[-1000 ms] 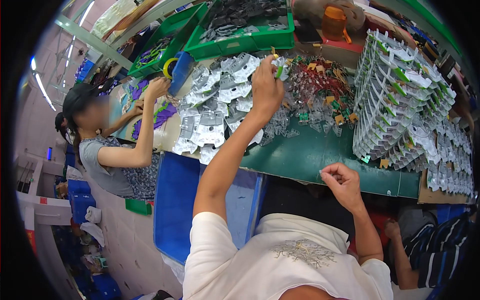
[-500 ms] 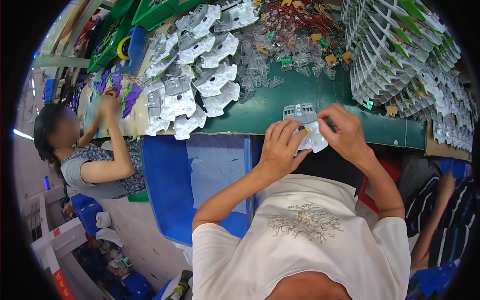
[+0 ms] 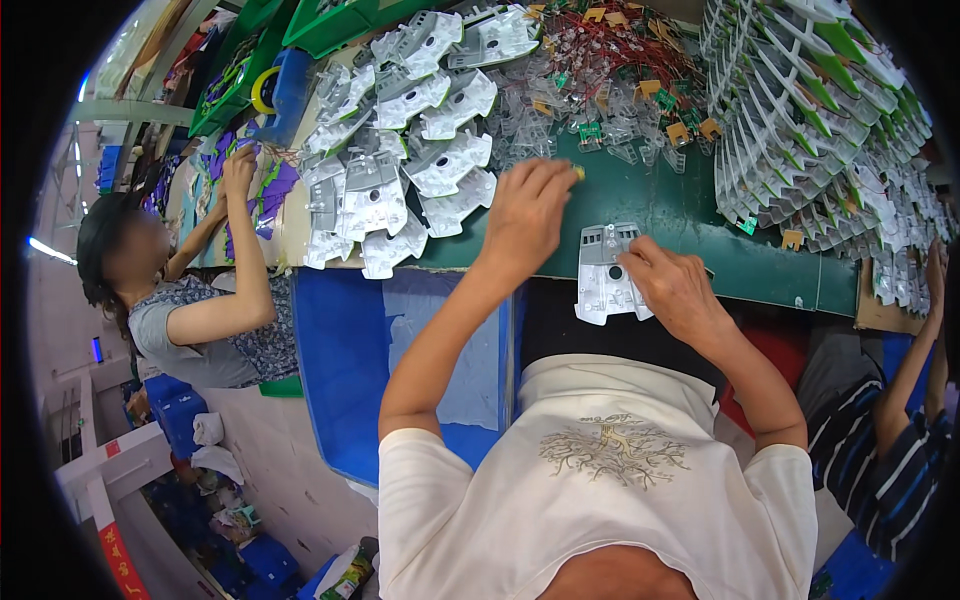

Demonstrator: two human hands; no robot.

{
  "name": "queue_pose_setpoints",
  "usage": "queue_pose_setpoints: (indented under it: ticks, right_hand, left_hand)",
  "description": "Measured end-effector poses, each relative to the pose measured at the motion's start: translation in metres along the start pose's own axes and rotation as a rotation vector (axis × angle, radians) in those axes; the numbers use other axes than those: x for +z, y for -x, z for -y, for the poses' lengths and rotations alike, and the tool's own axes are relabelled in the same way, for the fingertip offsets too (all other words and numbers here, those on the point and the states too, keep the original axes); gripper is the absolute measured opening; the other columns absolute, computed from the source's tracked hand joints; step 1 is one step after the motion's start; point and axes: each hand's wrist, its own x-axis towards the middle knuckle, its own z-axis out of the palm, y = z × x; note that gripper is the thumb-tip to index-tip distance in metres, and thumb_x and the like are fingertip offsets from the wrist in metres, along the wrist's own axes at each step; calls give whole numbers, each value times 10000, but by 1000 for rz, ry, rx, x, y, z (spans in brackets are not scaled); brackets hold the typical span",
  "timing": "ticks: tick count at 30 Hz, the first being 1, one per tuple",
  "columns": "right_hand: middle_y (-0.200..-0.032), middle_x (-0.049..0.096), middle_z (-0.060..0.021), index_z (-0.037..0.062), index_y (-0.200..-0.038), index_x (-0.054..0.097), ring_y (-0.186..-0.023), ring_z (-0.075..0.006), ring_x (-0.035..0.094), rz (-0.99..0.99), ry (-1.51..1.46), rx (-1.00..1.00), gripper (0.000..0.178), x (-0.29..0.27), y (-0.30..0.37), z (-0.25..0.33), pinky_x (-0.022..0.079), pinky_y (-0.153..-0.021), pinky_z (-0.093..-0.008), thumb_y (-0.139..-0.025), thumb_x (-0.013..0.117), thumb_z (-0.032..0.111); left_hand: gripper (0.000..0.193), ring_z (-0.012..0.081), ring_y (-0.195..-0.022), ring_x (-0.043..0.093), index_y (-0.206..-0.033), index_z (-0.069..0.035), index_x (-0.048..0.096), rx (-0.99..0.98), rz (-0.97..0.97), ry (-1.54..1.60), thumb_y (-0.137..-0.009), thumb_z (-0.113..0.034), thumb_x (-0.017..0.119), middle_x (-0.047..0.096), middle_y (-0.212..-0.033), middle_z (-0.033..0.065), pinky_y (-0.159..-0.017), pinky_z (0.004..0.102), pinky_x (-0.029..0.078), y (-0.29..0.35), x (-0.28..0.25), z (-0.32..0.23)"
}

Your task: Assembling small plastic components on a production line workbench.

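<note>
My right hand (image 3: 675,290) grips the right edge of a white and grey plastic housing (image 3: 603,287), thumb and fingers pinched on it. The housing has a dark round hole in its middle and slots along its grey far end. It hangs partly over the near edge of the green worktable (image 3: 655,195). My left hand (image 3: 528,215) is raised over the table beyond the housing, apart from it, with its fingers curled together. A small yellow spot shows at its fingertips; whether this is a held piece or something worn on a finger, I cannot make out.
Similar housings (image 3: 400,150) lie piled on the left, and tall stacks (image 3: 790,120) stand on the right. Clear plastic parts (image 3: 525,125), small circuit boards and red wires (image 3: 600,50) lie behind. A blue bin (image 3: 335,370) sits below. Co-workers sit left (image 3: 215,320) and right (image 3: 870,450).
My left hand has left the housing and moved up and to the left, over the table. My right hand has come lower, now holding the housing's right edge. The co-worker's hand at left has risen.
</note>
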Motion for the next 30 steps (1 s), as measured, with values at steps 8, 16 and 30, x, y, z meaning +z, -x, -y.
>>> queue_pose_setpoints:
  ticks: [8,16,30]
  right_hand:
    - [-916,547,-114,-19,-984,627,-757,-281,668,10,-7,4,233,-7,2,-1,536,-601,-401,-751,639,-36]
    - [-907,543,-111,-13,-960,616,-740,-274,661,-18,42,54,209,-5,14,1,533,-582,-404,-753,643,-29]
    - [-1003,622,-95,7,-1021,663,-767,-286,690,-21,33,15,283,-9,14,-5,549,-615,-384,-745,646,-51]
  left_hand:
    - [198,226,-962,582,-981,-106,634,118,-36,-193,-792,-57,600,583,-877,52,-942,426,383,6,14,1]
    - [185,287,-910,580,-972,-71,658,-125,-56,-219,-797,-94,714,611,-902,88,-810,419,435,29,-1,-29]
    - [290,319,-984,645,-1051,2,645,12,104,273,-772,51,705,656,-1059,148,-805,405,517,51,-6,-57]
